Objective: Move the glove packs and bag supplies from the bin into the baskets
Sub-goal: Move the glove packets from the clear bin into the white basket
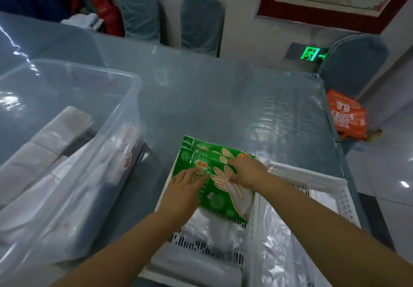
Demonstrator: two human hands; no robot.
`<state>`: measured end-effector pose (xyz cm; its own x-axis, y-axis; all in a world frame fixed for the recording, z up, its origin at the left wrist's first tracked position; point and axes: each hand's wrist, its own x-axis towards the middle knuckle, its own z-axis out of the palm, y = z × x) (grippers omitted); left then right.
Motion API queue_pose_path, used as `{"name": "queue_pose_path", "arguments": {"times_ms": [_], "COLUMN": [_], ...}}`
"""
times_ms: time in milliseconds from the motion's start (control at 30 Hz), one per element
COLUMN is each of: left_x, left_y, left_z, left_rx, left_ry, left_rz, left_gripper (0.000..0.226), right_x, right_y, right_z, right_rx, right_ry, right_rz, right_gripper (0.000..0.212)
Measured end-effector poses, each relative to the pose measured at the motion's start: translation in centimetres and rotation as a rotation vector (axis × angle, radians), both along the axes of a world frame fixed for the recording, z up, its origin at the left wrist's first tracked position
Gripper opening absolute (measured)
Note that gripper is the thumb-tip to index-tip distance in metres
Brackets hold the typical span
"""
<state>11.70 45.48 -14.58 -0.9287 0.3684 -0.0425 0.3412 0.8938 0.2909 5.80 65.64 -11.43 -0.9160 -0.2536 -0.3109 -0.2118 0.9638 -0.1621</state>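
A stack of green glove packs (pixel 220 194) lies at the far end of the left white basket (pixel 199 247), over clear plastic bags. My left hand (pixel 186 185) presses flat on the packs' left side. My right hand (pixel 245 171) rests on their upper right part, fingers bent over the top pack. A second white basket (pixel 312 180) stands just to the right and holds clear bags (pixel 279 242). The big clear bin (pixel 125 99) at the left holds white bag bundles (pixel 44 143).
The table is covered with a glossy plastic sheet (pixel 223 99). Its right edge runs close to the right basket. An orange bag (pixel 347 114) lies on a covered chair at the right. Covered chair backs (pixel 201 21) stand against the far wall.
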Motion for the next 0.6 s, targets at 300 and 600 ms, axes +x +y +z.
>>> {"name": "queue_pose_path", "arguments": {"times_ms": [300,600], "left_x": [-0.8,-0.6], "left_y": [-0.2,2.8], "left_z": [-2.8,-3.2], "left_rx": [-0.056,-0.093], "left_ry": [-0.033,0.061], "left_rz": [-0.01,-0.132], "left_gripper": [0.079,0.075], "right_x": [-1.5,-2.6], "right_y": [0.3,0.5], "right_z": [-1.2,-1.9], "right_rx": [-0.092,0.001], "right_ry": [0.307,0.394], "right_rz": [-0.086,-0.147], "right_gripper": [0.026,0.008]}}
